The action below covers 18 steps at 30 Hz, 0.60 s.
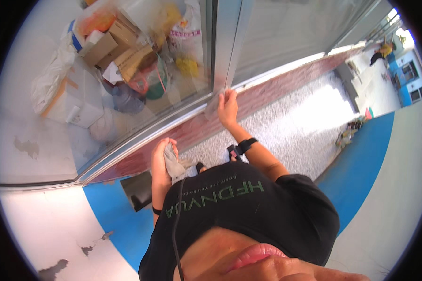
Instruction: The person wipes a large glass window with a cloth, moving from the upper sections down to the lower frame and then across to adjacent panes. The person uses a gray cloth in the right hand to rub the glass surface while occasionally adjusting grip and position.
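My left hand [161, 159] is at the lower left of centre, closed around a crumpled grey-beige cloth [174, 163] whose loose end hangs towards the floor. My right hand [228, 105] is raised at the sill of a large glass window, by the foot of the upright metal frame post [225, 52]. Its fingers are bent over a thin, pale, see-through piece of material [212, 105], blurred, which lies against the frame and the red wall edge. Whether this is cloth or plastic film cannot be told.
Behind the glass are cardboard boxes [133, 63], a white box [86, 102], bags and a green basket. A red brick-pattern low wall [274, 80] runs below the window. Blue-and-white walls stand on both sides. Far off at upper right, a person [386, 51] is visible.
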### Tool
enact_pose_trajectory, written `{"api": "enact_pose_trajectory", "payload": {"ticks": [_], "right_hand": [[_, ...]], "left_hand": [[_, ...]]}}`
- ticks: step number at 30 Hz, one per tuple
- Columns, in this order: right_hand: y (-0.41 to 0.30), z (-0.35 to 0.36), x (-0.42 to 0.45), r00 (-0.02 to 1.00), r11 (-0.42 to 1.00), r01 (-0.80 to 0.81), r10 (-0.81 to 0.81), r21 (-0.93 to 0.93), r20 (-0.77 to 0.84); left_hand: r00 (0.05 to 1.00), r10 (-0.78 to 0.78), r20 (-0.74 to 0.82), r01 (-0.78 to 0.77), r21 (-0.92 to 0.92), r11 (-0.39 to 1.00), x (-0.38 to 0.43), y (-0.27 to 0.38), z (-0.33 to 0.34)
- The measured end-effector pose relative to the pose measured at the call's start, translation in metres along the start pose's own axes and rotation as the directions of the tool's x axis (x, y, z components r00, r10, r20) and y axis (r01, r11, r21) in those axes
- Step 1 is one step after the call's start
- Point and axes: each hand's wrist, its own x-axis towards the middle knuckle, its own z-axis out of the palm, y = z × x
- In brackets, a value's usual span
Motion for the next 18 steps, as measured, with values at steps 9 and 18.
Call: {"api": "enact_pose_trajectory", "payload": {"ticks": [9,18], "right_hand": [[-0.168,-0.027,0.162,0.54,0.633,0.759,-0.741,-0.149,-0.4],[-0.456,-0.093,0.342,-0.045,0.07,0.966,-0.904,-0.25,-0.426]], "left_hand": [[0.983,0.155,0.1,-0.163,0.081,0.983,0.003,-0.016,0.026],[0.976,0.202,0.079,-0.208,0.065,0.976,0.011,-0.032,0.04]]}}
